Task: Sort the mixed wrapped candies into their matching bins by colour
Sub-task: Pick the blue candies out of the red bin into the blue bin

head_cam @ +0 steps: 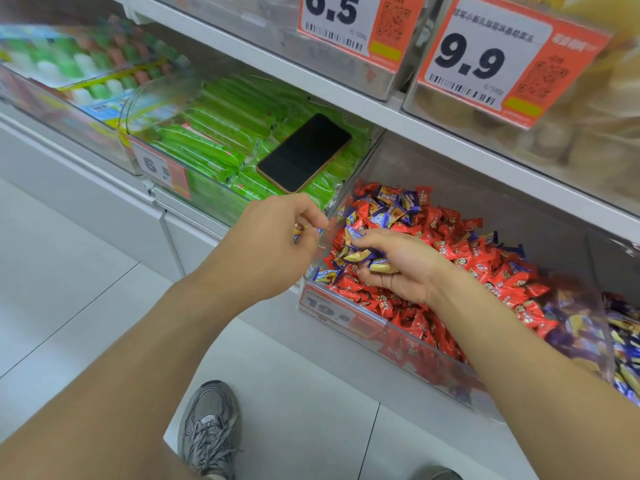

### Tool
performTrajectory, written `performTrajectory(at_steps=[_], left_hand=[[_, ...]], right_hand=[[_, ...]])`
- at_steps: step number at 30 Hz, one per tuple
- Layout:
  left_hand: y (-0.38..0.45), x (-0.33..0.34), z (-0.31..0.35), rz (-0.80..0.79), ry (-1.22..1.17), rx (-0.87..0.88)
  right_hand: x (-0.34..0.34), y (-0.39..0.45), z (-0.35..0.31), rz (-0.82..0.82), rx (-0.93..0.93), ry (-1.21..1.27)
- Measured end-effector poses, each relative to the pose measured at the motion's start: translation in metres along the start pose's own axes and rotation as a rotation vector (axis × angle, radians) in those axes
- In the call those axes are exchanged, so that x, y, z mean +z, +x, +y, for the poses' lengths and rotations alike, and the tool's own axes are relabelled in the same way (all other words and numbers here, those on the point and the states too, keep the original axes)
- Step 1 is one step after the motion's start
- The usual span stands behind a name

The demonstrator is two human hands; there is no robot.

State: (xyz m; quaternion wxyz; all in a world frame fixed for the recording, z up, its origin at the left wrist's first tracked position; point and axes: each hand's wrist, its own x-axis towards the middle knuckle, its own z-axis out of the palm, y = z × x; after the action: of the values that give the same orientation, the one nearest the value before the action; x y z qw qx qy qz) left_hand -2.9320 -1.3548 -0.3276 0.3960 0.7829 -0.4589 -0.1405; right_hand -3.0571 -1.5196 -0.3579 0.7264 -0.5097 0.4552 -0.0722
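A clear bin holds a heap of red wrapped candies with several purple-and-yellow candies mixed in at its far left. My right hand lies over the red heap, palm up, its fingers curled round a few purple-and-yellow candies. My left hand hovers just left of the bin's corner and pinches one purple-and-yellow candy. Further right, the neighbouring bin holds purple candies.
A black phone lies on green wrapped bars in the bin to the left. Orange price tags 6.5 and 9.9 hang on the upper shelf bins. My grey shoe stands on the white tiled floor below.
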Motion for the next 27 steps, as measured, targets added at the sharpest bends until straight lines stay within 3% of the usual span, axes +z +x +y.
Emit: performTrajectory(at_steps=[3,11,15,19,21,24,27], left_hand=[[0.0,0.0,0.002,0.014,0.016,-0.007],[-0.001,0.002,0.006,0.043,0.033,-0.021],[-0.002,0.011,0.023,0.023,-0.038,0.072],[0.008,0.035,0.037,-0.157,0.078,0.125],[0.019,0.043,0.042,-0.356,0.18,0.075],[0.047,0.058,0.051,-0.632,0.455,0.029],[0.069,0.074,0.054,-0.695,0.861,0.093]], right_hand=[[0.005,0.0,0.0,-0.011,0.021,-0.041],[0.012,0.001,-0.002,-0.073,0.052,0.368],[0.006,-0.007,0.004,-0.067,0.024,0.422],[-0.026,-0.032,0.003,0.117,-0.137,0.276],[-0.05,-0.053,0.001,0.208,-0.233,0.231],[-0.084,-0.08,0.002,0.256,-0.322,0.235],[-0.105,-0.098,0.004,0.234,-0.36,0.256]])
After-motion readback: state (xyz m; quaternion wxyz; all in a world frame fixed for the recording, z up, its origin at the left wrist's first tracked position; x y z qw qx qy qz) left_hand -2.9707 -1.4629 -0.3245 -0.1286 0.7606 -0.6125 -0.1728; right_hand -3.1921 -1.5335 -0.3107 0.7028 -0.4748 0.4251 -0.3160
